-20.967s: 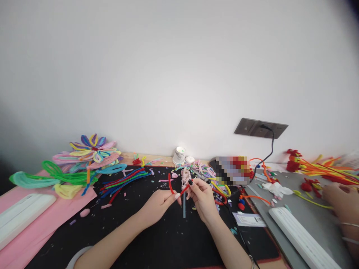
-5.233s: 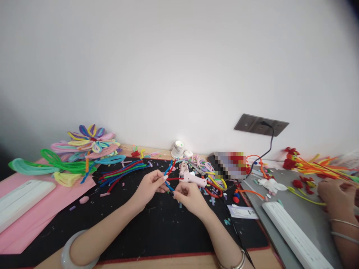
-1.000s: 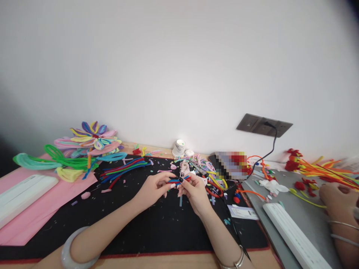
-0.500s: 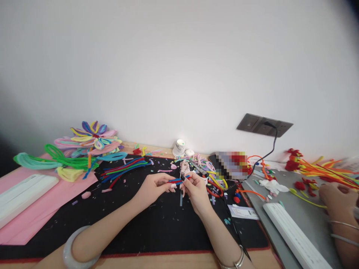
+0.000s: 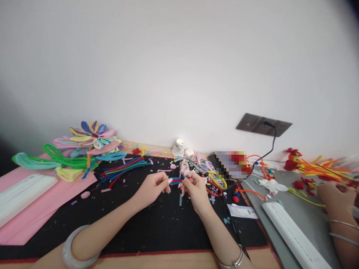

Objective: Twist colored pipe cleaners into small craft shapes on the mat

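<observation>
Wooden counter [image 5: 159, 261], bare strips along front and back edges. Black mat [image 5: 165, 229], red-edged, covers the middle. Pink sheet [image 5: 74, 189] at left end, overlapping the mat's left side. Grey mat [image 5: 307, 213] along right end. Back edge, on bare wood: white cup [image 5: 178, 148] around the middle, small white case [image 5: 189, 152] just beside it; left of the cup, red scrap [image 5: 136, 151] and yellow scrap [image 5: 143, 151].

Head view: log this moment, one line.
left hand: pinching red and blue strips | right hand: pinching them too | beneath: black mat
</observation>
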{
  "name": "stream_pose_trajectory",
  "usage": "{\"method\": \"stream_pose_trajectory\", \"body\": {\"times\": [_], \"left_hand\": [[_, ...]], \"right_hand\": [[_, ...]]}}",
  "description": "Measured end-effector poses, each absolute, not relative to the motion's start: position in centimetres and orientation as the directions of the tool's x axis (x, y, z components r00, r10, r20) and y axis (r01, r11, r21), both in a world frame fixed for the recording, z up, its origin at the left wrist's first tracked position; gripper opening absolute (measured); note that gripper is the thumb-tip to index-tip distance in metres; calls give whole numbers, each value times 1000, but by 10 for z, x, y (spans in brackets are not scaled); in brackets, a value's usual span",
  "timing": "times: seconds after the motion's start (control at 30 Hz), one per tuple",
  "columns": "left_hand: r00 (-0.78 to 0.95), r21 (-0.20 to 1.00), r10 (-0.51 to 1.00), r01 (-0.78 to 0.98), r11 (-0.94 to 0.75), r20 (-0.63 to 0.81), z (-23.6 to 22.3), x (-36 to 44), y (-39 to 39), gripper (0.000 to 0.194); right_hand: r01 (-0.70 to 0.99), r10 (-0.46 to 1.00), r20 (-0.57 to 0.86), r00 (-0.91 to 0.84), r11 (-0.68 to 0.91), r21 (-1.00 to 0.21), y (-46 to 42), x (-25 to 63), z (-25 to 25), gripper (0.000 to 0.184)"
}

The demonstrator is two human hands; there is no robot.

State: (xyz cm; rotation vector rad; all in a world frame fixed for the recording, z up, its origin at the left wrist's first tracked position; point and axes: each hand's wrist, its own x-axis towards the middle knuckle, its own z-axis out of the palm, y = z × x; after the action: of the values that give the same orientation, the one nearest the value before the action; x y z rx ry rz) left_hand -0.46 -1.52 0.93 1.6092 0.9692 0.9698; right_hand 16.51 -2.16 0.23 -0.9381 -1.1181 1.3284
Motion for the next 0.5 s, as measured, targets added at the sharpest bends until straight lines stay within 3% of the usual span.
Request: {"method": "stream_pose_trajectory", "body": {"times": [0.23,0.37,0.5], "left_hand": [[510,957,857,209,-199,67,12,-3,-17,27],[606,920,790,256,-298,88,14,-3,-20,26],[681,936,732,263,-234,-8,10,-2,-22,31]], "right_hand": [[-131,995,87,-46,81,-988,-21,171,4,20],[-41,985,75,-156,69,-997,-23,170,6,17],[-6,964,54,-261,55,-998,-26,166,8,14]]}}
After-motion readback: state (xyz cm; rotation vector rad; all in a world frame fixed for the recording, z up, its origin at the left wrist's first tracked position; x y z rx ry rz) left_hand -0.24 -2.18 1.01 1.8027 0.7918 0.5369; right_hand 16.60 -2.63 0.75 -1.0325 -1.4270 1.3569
